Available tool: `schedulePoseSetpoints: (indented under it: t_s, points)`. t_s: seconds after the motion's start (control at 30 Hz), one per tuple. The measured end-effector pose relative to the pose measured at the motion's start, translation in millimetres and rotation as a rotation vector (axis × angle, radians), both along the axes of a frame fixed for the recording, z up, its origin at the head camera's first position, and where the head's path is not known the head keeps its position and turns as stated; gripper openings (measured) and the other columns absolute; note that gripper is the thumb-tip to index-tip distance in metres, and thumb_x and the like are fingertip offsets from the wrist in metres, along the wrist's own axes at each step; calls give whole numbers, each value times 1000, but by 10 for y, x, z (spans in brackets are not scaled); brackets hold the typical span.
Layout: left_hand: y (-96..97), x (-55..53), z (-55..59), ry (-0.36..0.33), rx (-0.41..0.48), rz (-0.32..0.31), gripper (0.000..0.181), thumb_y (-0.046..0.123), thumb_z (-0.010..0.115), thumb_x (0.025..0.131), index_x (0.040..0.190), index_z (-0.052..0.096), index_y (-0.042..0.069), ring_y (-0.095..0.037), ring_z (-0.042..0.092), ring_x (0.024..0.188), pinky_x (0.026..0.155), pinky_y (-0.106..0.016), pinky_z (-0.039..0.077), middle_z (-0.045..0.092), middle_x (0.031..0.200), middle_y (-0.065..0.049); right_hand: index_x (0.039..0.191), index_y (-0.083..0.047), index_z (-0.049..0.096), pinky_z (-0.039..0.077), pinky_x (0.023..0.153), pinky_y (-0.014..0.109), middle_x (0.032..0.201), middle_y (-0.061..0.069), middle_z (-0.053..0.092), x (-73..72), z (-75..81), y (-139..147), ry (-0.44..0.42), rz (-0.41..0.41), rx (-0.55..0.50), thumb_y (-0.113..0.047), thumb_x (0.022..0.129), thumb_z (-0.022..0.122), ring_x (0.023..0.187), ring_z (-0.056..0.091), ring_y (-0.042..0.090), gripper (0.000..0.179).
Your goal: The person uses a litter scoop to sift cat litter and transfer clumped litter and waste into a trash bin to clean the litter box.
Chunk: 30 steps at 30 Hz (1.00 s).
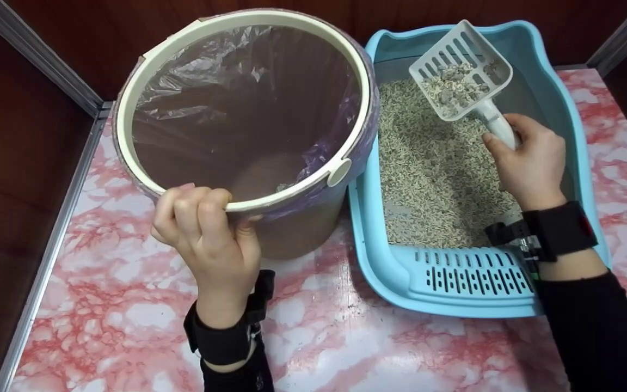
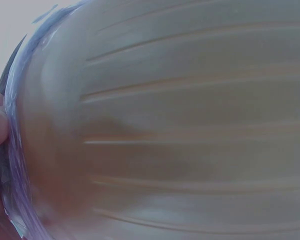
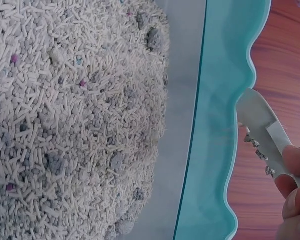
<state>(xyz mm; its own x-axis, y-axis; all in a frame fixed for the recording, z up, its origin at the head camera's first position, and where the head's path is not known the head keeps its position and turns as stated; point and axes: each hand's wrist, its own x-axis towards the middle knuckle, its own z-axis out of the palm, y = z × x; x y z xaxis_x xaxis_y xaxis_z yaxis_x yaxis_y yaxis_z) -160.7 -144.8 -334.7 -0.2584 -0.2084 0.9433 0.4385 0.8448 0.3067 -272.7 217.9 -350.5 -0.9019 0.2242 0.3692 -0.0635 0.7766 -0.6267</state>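
Observation:
My right hand grips the handle of a pale grey slotted litter scoop above the far part of a blue litter box. Clumps and pellets lie in the scoop. Beneath it, pellet litter covers much of the box floor; the right wrist view shows darker clumps among the pale pellets. With fingers curled over the near rim, my left hand holds a round trash bin lined with a thin purplish bag. The bin's ribbed side fills the left wrist view.
Bin and litter box stand side by side on a red-and-white marbled surface. Dark reddish panels with metal edging rise at the left and back. A slotted step forms the near end of the litter box.

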Motion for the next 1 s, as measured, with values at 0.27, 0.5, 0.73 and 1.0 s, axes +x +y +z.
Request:
schedulePoseSetpoints:
  t_s: [0.27, 0.5, 0.73, 1.0]
  points:
    - [-7, 1, -4, 0, -1, -2, 49, 51, 46, 97, 83, 51, 4, -40, 43, 98, 88, -53, 23, 49, 84, -14, 101, -2, 66, 32, 42, 16, 59, -8, 51, -21, -9, 36, -79, 154, -570, -10, 93, 65, 44, 38, 4, 11]
    - [-5, -2, -1, 2, -2, -4, 51, 53, 45, 96, 83, 52, 4, -40, 43, 98, 89, -54, 23, 48, 84, -14, 86, 0, 68, 17, 37, 21, 51, -1, 41, 8, -1, 33, -116, 376, -1026, -5, 96, 60, 39, 31, 6, 13]
    - [-1, 3, 4, -1, -4, 2, 52, 54, 44, 96, 84, 52, 4, -39, 43, 98, 88, -54, 23, 49, 84, -14, 99, 10, 64, 19, 37, 20, 63, 3, 47, 35, 23, 77, -294, 532, -1290, -8, 98, 57, 43, 37, 7, 19]
    - [4, 6, 10, -3, 4, 5, 52, 54, 44, 96, 84, 52, 4, -40, 43, 99, 87, -55, 23, 49, 84, -15, 97, 8, 66, 20, 35, 20, 63, 2, 48, 27, 26, 62, -279, 499, -1242, -8, 97, 59, 41, 37, 6, 18]
